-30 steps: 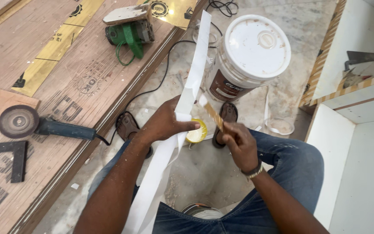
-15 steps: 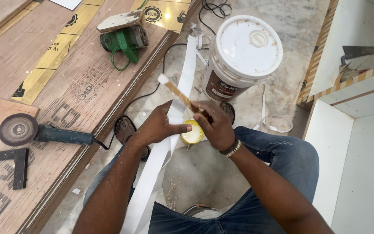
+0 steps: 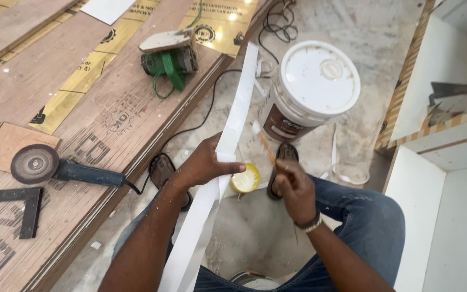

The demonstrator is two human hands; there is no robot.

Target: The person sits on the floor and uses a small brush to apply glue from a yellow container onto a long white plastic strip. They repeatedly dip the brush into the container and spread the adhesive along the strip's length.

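My left hand grips a long white edge-band strip that runs from my lap up toward the bucket. My right hand is closed on a thin wooden stick with a pale glue-smeared tip, held just right of the strip. Between the two hands, on the floor, sits a small round container of yellow glue.
A white lidded bucket stands ahead. On the plywood sheets at left lie an angle grinder, a green power tool, a black square and a cable. A white cabinet is at right. Sandals rest by the container.
My right hand drew the stick back from the upper strip and dropped lower, to the right of the glue container. My left hand kept its grip on the strip.
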